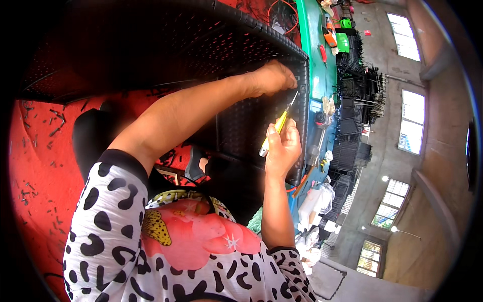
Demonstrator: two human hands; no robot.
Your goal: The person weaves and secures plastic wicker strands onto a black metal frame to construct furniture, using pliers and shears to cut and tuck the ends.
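Observation:
A large piece of black woven wicker furniture (266, 38) fills the space in front of me. Its dark corner and edge lie under both hands. My left hand (274, 78) reaches across to the edge with fingers pinched together; whatever they hold is too small to make out. Just below it, my right hand (284, 146) grips a slim tool with a yellow handle (274, 133), pale at its butt end. The tool's thin metal tip points up toward the edge, close to the left fingertips. Whether the tip is a blade or a spike is unclear.
Red floor covering (37, 201) at the left is strewn with black scraps. Beyond the furniture stands a green tabletop (317, 65) with a red-handled tool (323, 54) and an orange tool (329, 36). Stacks of black woven pieces (352, 116) stand farther right, near a windowed wall.

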